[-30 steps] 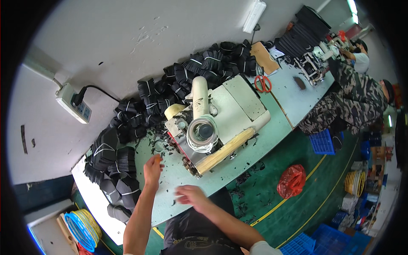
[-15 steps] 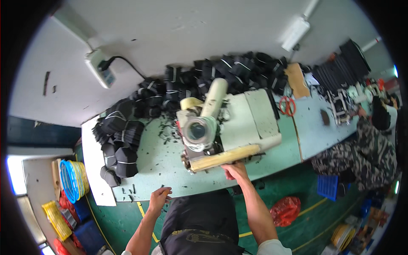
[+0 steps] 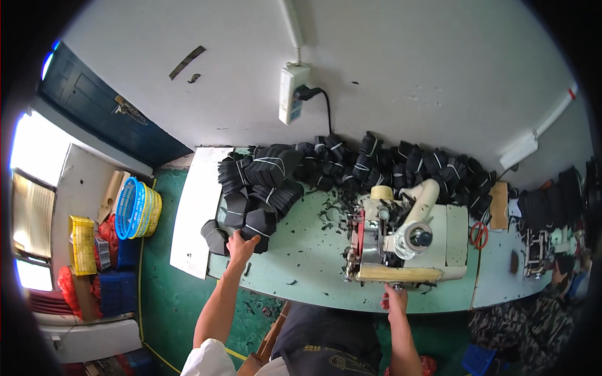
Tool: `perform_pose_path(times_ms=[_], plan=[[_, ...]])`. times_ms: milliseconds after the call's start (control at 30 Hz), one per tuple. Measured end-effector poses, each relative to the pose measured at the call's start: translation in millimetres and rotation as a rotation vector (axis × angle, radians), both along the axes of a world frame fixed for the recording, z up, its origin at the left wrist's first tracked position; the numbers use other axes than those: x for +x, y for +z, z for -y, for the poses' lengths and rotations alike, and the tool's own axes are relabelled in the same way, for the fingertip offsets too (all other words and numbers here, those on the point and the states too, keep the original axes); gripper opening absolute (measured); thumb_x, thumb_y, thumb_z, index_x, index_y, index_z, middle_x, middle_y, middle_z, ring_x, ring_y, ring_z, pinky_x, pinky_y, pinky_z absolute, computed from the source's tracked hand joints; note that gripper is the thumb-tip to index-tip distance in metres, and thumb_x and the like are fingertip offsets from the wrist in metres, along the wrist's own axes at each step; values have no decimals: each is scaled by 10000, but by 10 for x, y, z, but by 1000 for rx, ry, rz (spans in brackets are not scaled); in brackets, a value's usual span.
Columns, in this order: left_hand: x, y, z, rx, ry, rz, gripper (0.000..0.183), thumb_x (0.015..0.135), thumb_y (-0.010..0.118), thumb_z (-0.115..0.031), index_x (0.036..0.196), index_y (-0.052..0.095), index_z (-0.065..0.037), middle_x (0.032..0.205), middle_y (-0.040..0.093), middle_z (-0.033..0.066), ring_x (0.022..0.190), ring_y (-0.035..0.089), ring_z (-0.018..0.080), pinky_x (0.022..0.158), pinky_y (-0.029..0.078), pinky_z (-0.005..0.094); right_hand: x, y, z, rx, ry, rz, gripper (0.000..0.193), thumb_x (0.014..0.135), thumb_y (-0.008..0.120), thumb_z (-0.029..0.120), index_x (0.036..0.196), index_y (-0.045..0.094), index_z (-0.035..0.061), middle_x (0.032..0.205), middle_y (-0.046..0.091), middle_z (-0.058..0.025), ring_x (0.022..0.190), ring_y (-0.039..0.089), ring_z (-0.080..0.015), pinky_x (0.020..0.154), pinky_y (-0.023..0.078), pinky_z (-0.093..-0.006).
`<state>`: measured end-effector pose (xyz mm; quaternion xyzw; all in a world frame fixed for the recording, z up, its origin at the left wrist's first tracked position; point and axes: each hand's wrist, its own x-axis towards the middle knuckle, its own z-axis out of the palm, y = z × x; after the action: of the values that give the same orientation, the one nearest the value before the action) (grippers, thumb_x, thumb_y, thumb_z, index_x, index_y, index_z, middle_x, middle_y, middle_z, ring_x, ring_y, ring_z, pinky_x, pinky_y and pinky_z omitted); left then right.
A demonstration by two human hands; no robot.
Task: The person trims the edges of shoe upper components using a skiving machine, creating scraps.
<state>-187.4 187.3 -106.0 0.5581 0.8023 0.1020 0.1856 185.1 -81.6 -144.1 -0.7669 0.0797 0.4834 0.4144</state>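
My left hand [image 3: 240, 249] reaches to the near end of a bundle of dark foam-like pieces [image 3: 260, 224] tied with a white band. Its thumb and fingers close around the bundle's near edge. More tied bundles [image 3: 274, 164] are stacked just behind it. My right hand [image 3: 395, 299] is at the front of a cream bench machine [image 3: 446, 235], below its long yellowish bar [image 3: 398, 274]. The fingers there are curled and partly hidden, near a small knob; what they hold cannot be made out.
Many black bundles [image 3: 370, 147] line the wall behind the machine. Dark scraps lie about the table [image 3: 307, 250]. Red-handled scissors [image 3: 478, 235] lie right of the machine. A co-worker in camouflage clothing [image 3: 520, 323] sits at the far right. Blue and yellow baskets [image 3: 128, 207] stand at left.
The view has swung left. My left hand has moved from above the table's front edge forward to the tied bundle and closed on it. My right hand stays at the machine's front.
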Motion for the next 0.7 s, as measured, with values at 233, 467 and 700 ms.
perform_pose_path(times_ms=[233,467,700], plan=[[-22,106,61,-105,52,440,751,694,811,-342,1255,432,-18,1080,627,260,999,628,379,857,481,420,-760,242,263,7,329,-172,244,901,642,192,1077,557,46,794,644,-103,505,582,-162,449,480,-274],[-105,189,41,-215,29,586,771,697,810,-377,1262,428,-18,1109,607,252,1010,615,395,874,478,426,-1593,219,-567,144,683,-141,212,904,625,174,1029,584,8,849,669,-86,617,608,-130,547,497,-257],[-539,189,-399,125,-84,411,625,833,705,-375,1269,501,24,1165,564,231,1085,551,367,938,433,421,-1971,397,-1302,278,780,65,218,884,621,179,1012,603,3,860,688,-93,691,662,-152,644,523,-281]])
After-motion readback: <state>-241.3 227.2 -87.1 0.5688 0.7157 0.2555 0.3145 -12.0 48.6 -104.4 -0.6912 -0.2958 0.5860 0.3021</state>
